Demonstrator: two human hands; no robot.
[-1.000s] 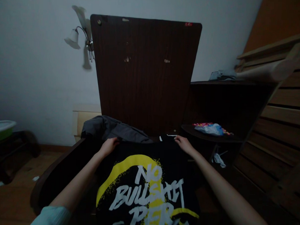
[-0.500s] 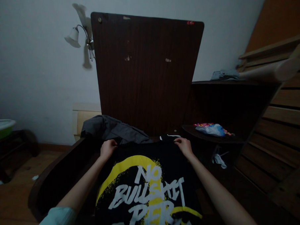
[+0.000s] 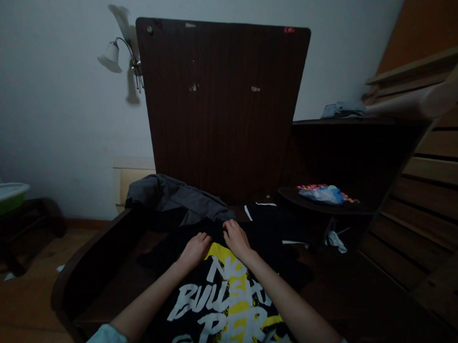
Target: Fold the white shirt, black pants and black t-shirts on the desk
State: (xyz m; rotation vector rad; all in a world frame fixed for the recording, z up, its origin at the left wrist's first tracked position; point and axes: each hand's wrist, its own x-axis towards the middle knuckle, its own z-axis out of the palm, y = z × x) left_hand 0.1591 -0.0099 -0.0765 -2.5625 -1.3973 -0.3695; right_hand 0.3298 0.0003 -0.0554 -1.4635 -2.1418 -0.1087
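Observation:
A black T-shirt (image 3: 193, 296) with white lettering and a yellow printed ring lies spread in front of me, on a dark wooden seat or bench. My left hand (image 3: 195, 249) rests on it at the upper left of the print, fingers lightly bent and apart. Close by on the right, my right hand (image 3: 236, 237) lies near the neck of the shirt, its fingers stretched over the black cloth. Neither hand appears to pinch the fabric. Behind the shirt is a heap of grey cloth (image 3: 182, 197), and a black item with white edges (image 3: 263, 212) lies to its right.
An upright dark wooden panel (image 3: 224, 110) stands behind. To the right, a shelf holds a plastic bag (image 3: 326, 194), with light slats (image 3: 437, 170) beyond. A curved wooden armrest (image 3: 76, 266) borders the left. A green basin (image 3: 3, 202) sits on a stool.
Both hands have let go of the shirt's shoulders and moved inward, close together near its neck. The shirt's top edge now lies lower, and the black item's white edges show more.

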